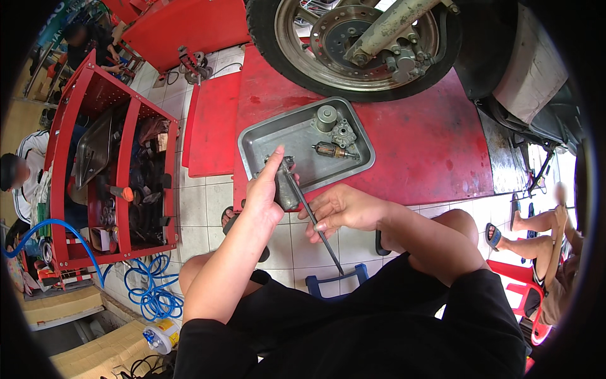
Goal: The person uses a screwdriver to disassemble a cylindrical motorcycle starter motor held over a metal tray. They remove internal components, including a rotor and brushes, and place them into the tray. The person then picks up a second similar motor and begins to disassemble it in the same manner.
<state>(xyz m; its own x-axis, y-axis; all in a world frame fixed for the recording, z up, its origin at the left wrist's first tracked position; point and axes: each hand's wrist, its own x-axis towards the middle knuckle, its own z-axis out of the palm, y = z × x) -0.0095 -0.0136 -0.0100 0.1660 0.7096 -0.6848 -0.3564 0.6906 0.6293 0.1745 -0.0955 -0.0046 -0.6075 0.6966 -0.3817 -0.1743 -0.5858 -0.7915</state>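
Note:
My left hand (pixel 264 194) is closed around a grey, rounded metal part (pixel 286 193), its thumb pointing up beside the part's top end. A long, thin dark rod (pixel 327 245) slants from that top end down toward my lap. My right hand (pixel 341 210) has the rod loosely between thumb and fingers, below the metal part. Both hands are over the near edge of a shallow metal tray (pixel 257 140). In the tray are a silvery metal can (pixel 326 117), a cast metal housing (pixel 343 134) and a motor armature with copper windings (pixel 329 150).
The tray rests on a red platform (pixel 423 158), under a motorcycle wheel (pixel 265 31). At left stands a red tool cart (pixel 113 170); a coiled blue hose (pixel 151 287) lies on the tiles. A blue stool (pixel 322 285) is between my legs. Other people sit at both sides.

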